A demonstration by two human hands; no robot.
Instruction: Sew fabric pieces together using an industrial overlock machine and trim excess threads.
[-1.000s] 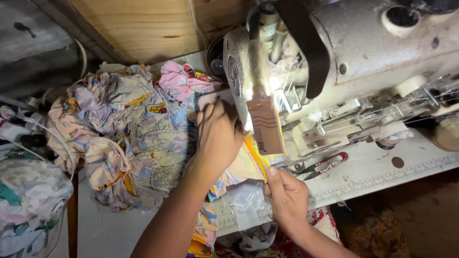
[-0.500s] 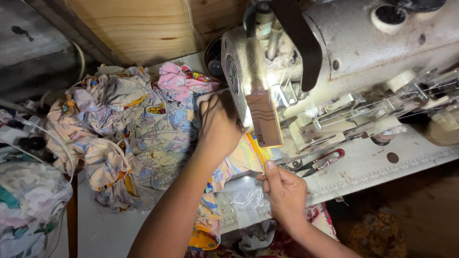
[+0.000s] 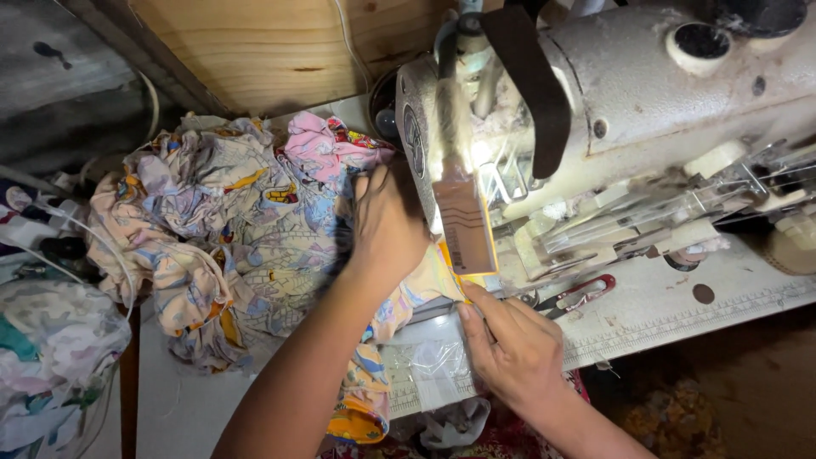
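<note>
Feeding printed fabric (image 3: pixel 408 297) under the sewing machine (image 3: pixel 612 127) head, mid-seam by the look of it. Left hand (image 3: pixel 387 225) pressed flat on the cloth just behind the needle area, fingers spread, not clenched, holding the piece down. Right hand (image 3: pixel 510 348) in front, fingertips pinching the yellow-trimmed edge of the strip and steering it toward the presser foot, hidden behind a hanging brown tag (image 3: pixel 463 225). Next move, judging from this: a steady slide of both hands along the seam line, edge kept straight, fingertips clear of the needle. Tight on the right, with red-handled snips (image 3: pixel 578 293) lying just beside the right hand. Left of the left hand, a heap of crumpled cloth (image 3: pixel 212 246) crowding the worktop (image 3: pixel 654 314). Near edge close under the right wrist, cloth trailing over it.
</note>
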